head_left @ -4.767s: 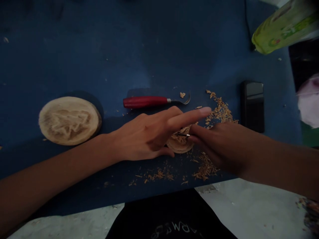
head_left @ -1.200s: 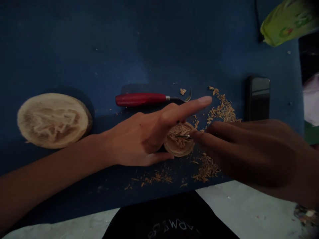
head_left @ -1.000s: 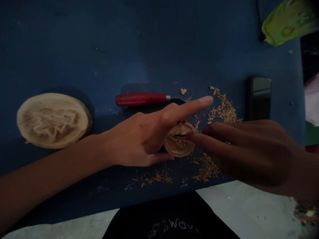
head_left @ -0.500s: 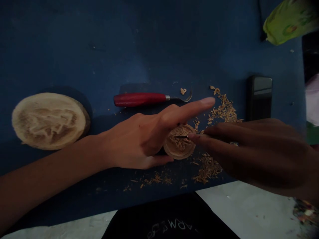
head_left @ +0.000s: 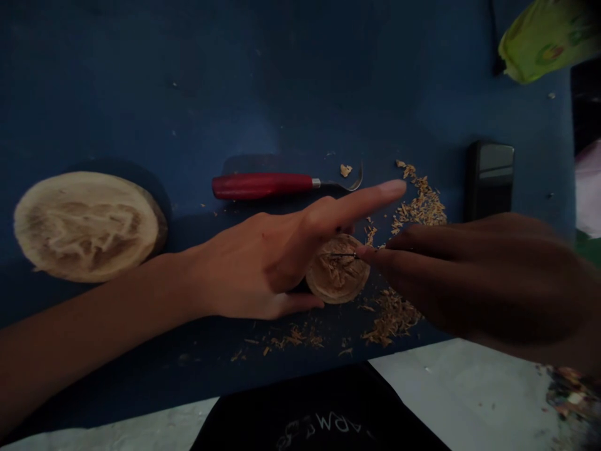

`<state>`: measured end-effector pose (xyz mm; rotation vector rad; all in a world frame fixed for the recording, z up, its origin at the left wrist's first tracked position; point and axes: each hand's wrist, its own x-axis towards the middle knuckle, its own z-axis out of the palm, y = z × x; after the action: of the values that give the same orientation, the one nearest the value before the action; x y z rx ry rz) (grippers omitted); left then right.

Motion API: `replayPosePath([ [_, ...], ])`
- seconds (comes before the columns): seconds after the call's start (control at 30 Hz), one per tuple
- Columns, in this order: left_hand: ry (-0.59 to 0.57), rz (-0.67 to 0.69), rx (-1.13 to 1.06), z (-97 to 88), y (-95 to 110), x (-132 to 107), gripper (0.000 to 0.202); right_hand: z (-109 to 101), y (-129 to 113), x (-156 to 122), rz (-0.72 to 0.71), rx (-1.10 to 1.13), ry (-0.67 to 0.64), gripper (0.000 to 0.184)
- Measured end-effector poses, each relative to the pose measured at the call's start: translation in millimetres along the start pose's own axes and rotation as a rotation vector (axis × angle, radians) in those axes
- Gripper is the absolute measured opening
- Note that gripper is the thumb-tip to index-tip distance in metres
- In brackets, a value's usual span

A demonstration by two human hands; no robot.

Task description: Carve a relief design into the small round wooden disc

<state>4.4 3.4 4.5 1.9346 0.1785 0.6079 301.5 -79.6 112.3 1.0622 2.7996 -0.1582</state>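
Left hand (head_left: 267, 263) grips a carved wooden disc (head_left: 339, 285) from the left; right hand (head_left: 474, 282), on its right, pinches a metal carving tool (head_left: 346, 255).

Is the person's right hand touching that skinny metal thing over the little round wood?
Touching. The head view shows the right hand with its fingertips around the thin metal tool, which pokes straight out from them.

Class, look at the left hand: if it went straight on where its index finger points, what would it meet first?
Most likely the pale wood shavings just beyond the fingertip of the left hand, though the finger may be raised and pass above them.
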Motion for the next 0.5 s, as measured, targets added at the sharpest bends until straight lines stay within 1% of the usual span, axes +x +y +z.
replayPosePath([
  [0.2, -0.018, 0.072, -0.014, -0.9, -0.2, 3.4, 0.091, -1.2, 2.3, 1.6, 0.002, 0.049, 0.023, 0.046],
  [0.33, -0.002, 0.026, -0.031, 0.1, 1.0, 1.4, 0.090, -1.1, 0.0, -0.5, 0.018, 0.028, -0.007, 0.052],
  [0.4, 0.010, 0.000, -0.038, 1.5, 0.7, -0.3, 0.090, 0.1, -0.8, -1.8, 0.023, 0.028, 0.002, 0.050],
  [0.5, 0.011, 0.019, -0.061, 2.8, -1.2, -1.2, 0.091, 2.3, -1.0, -3.3, 0.020, 0.023, 0.014, 0.046],
])
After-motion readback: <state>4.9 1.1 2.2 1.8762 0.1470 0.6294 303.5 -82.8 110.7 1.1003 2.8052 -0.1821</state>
